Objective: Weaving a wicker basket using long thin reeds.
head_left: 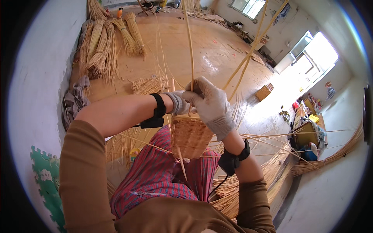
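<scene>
A small, partly woven wicker basket (190, 136) stands in front of my lap, with long pale rods sticking out from it to the sides and upward. My right hand (210, 100), in a white work glove, pinches an upright wicker rod (190, 50) just above the basket's far edge. Right beside it my left hand (178, 102), also gloved, is closed at the top edge of the basket; its fingertips are partly hidden behind the right hand. A pointed stick (181, 165) slants down along the basket's near side.
Tied bundles of rods (99, 48) lean at the far left. Another woven piece (147, 84) lies on the floor beyond my left arm. Loose rods (237, 190) spread at my right, near a low cluttered shelf (307, 134). A brown box (264, 92) stands toward the bright doorway.
</scene>
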A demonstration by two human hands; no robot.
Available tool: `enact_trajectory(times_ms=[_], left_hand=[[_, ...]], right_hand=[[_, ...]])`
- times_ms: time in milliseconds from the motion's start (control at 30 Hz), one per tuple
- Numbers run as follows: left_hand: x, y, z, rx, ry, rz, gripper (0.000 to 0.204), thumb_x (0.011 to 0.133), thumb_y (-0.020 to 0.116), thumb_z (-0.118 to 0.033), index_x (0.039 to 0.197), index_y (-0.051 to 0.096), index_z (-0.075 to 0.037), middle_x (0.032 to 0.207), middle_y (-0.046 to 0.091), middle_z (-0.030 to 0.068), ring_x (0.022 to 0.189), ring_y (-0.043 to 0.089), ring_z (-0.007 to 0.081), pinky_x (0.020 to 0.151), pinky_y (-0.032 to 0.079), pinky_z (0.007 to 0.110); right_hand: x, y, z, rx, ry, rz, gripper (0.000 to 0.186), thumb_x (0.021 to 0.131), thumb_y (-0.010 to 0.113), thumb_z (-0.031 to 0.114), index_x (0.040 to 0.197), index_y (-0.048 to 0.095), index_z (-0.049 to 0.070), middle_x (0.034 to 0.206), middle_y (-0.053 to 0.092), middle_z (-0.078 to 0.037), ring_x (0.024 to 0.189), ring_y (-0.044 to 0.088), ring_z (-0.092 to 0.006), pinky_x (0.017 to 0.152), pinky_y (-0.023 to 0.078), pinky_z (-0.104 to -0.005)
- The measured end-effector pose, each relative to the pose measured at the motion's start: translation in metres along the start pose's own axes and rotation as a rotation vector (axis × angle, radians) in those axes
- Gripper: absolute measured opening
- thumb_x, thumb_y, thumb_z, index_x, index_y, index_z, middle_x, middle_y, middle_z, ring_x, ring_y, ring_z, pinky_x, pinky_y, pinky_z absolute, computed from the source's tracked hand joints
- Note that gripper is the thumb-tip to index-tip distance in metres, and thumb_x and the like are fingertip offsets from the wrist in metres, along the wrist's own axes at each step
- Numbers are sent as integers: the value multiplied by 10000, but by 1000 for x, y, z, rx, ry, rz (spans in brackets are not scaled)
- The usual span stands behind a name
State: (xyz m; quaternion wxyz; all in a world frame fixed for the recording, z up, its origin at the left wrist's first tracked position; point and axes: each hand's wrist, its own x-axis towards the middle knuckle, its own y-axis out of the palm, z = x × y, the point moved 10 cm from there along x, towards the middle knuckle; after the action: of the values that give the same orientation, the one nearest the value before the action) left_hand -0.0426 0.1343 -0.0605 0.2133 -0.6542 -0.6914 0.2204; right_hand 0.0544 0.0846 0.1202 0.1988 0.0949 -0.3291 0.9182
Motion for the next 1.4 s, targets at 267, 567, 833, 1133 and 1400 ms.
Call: enact_trajectory(times_ms=[267, 567, 833, 1133, 1400], left_hand=[[-3, -6, 7, 133, -45, -44, 375, 970, 664, -295, 1300, 614, -123, 1203, 683, 89, 1130, 634, 228, 994, 512, 343], [-15, -12, -8, 26, -76, -58, 371, 992, 633, -266, 1331, 595, -119, 1255, 666, 68, 1178, 624, 206, 1044, 494, 346], [-26, -23, -5, 617, -319, 4, 349, 948, 679, -252, 1277, 656, -139, 1146, 726, 78, 1108, 678, 227, 1013, 524, 359], [-25, -10, 22, 282, -373, 134, 371, 930, 684, -172, 1299, 676, -130, 1059, 763, 90, 887, 766, 234, 665, 663, 366], [-18, -24, 27, 408, -66, -84, 374, 921, 686, -274, 1278, 669, -161, 1108, 745, 78, 1013, 722, 244, 889, 581, 341]], right_hand=[[10, 9, -13, -156, 36, 59, 227, 886, 793, 143, 987, 671, -20, 817, 737, -104, 702, 668, -124, 657, 550, -295], [22, 15, -11, -424, -5, 148, 265, 892, 780, 181, 1008, 659, -24, 888, 750, -121, 779, 692, -181, 710, 559, -332], [17, 21, -37, -206, 22, 155, 290, 882, 727, 237, 1084, 644, 45, 965, 713, -210, 937, 680, -424, 804, 536, -449], [-14, 33, -51, -317, 20, 107, 340, 892, 719, 213, 1209, 637, 123, 1027, 729, -180, 999, 683, -418, 832, 539, -470], [9, 33, -38, -159, -25, 273, 330, 893, 721, 238, 1176, 627, 96, 1015, 727, -194, 983, 681, -423, 840, 536, -470]])
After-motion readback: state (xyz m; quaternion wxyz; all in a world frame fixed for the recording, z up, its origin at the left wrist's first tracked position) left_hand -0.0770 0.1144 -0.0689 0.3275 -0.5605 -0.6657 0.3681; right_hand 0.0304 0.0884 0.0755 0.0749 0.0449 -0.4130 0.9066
